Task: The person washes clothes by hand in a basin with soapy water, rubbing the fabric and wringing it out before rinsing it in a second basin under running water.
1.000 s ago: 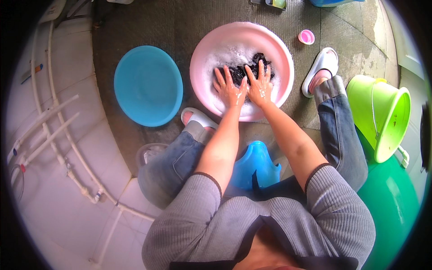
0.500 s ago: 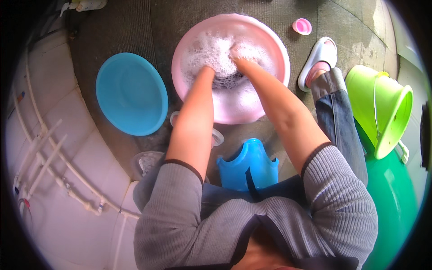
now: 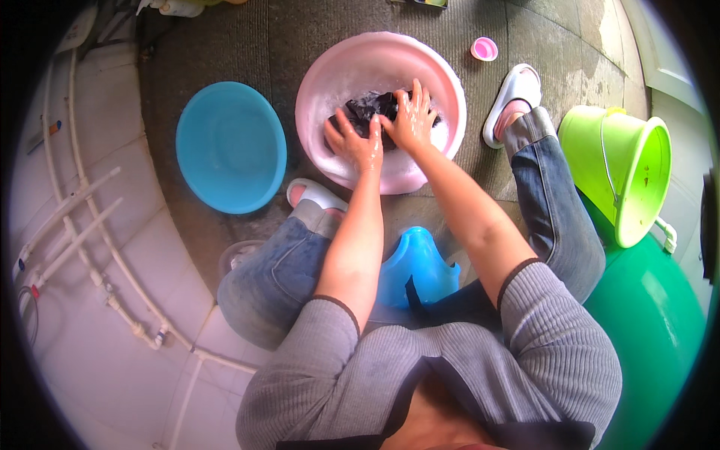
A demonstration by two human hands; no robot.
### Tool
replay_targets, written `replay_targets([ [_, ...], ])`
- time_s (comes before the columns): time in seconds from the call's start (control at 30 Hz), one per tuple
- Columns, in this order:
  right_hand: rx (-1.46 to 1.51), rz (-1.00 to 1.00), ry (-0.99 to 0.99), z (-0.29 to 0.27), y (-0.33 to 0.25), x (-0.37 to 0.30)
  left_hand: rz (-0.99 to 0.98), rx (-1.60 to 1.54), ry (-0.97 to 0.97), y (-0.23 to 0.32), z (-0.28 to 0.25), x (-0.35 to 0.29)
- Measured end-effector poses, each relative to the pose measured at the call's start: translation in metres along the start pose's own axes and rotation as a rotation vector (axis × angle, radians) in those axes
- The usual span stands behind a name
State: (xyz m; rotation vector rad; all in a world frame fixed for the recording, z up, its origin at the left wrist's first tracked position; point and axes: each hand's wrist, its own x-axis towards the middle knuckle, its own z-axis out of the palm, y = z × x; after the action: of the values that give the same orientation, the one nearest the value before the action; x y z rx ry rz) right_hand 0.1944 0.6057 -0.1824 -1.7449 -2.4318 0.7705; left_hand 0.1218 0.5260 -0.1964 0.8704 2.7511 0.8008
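A wet black cloth [image 3: 367, 109] lies bunched in the pink basin [image 3: 345, 52], with white suds around it. My left hand [image 3: 360, 146] is at the near left side of the cloth, fingers spread and streaked with foam. On the right of the cloth rests my right hand [image 3: 411, 124], its fingers stretched out and apart, also foamy. Both hands touch the cloth without wrapping round it, and the thumbs come close together in the middle. Part of the cloth is hidden under the hands.
A blue basin [image 3: 231, 146] stands left of the pink one. A small pink cup [image 3: 484, 49] sits far right. At right, a lime green bucket [image 3: 600, 161] lies tipped near a large green container [image 3: 645, 330]. A blue plastic stool [image 3: 416, 262] is between my legs; pipes [image 3: 112, 292] line the left wall.
Both hands have come up out of the foam, fingers now spread. The black cloth shows much more, and the suds look lower. My left leg and slipper have come into fuller view.
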Motion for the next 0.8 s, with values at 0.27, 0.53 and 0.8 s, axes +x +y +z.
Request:
replay_targets([
  [0.27, -0.081, -0.205, 0.0, 0.05, 0.039, 0.014, 0.074, 0.329, -0.603, -0.008, 0.031, 0.044],
  [0.53, 0.105, -0.112, -0.246, 0.084, 0.052, 0.065, -0.132, 0.318, -0.921, -0.014, 0.072, 0.095],
  [0.8, 0.385, 0.401, 0.029, 0.011, 0.021, 0.111, 0.385, -0.037, -0.14, 0.051, 0.013, 0.095],
])
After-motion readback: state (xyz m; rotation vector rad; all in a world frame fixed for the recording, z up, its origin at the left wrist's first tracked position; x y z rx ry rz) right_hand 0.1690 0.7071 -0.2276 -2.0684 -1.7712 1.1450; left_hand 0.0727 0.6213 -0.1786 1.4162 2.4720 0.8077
